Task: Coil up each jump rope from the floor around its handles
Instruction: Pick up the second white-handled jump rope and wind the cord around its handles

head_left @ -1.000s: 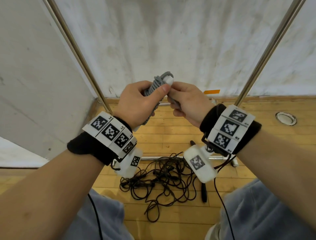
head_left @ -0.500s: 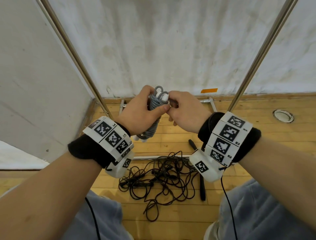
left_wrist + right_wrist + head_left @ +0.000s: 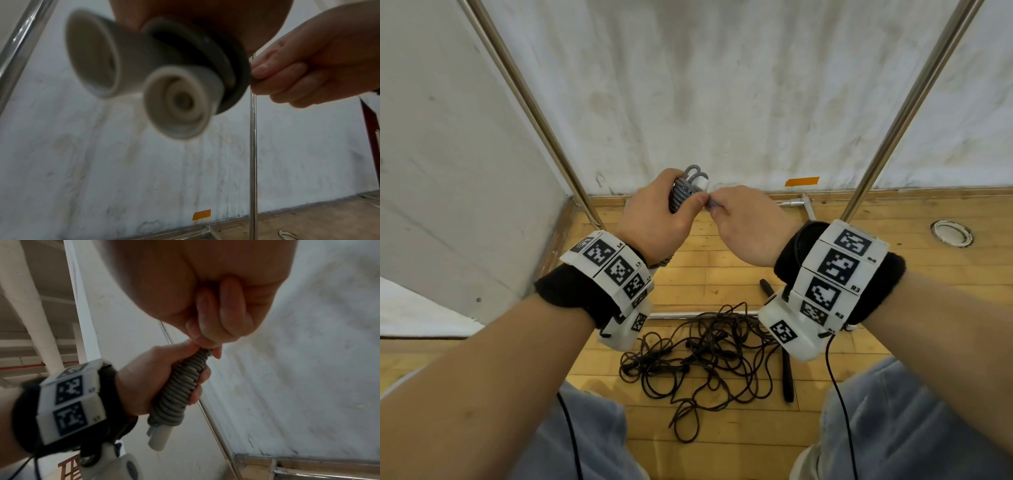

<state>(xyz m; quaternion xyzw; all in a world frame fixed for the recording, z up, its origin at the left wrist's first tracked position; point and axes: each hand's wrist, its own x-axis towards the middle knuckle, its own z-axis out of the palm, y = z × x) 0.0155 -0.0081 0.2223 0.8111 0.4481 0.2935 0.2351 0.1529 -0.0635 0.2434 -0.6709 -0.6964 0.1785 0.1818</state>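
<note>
My left hand [image 3: 657, 219] grips a grey jump rope [image 3: 681, 193] wound in tight turns round its two white handles [image 3: 701, 181], held upright in front of the wall. The coil [image 3: 180, 386] fills the left fist, with the handle ends [image 3: 176, 104] sticking out below. My right hand [image 3: 743, 222] pinches the rope's loose end [image 3: 710, 204] at the top of the coil, thumb and fingers pressed together [image 3: 207, 339]. A dark brown jump rope [image 3: 705, 356] lies tangled on the wooden floor between my knees, its black handle [image 3: 787, 377] at the right.
Two slanted metal poles [image 3: 534, 113] [image 3: 907, 113] rise from the floor on either side, with a low metal bar [image 3: 688, 314] between them. A white wall stands close ahead with an orange tape strip [image 3: 802, 181]. A round floor fitting [image 3: 951, 233] sits far right.
Both hands have dropped lower and moved slightly forward with the grey coil. The right hand's fingers have closed tighter on the rope end beside the left thumb.
</note>
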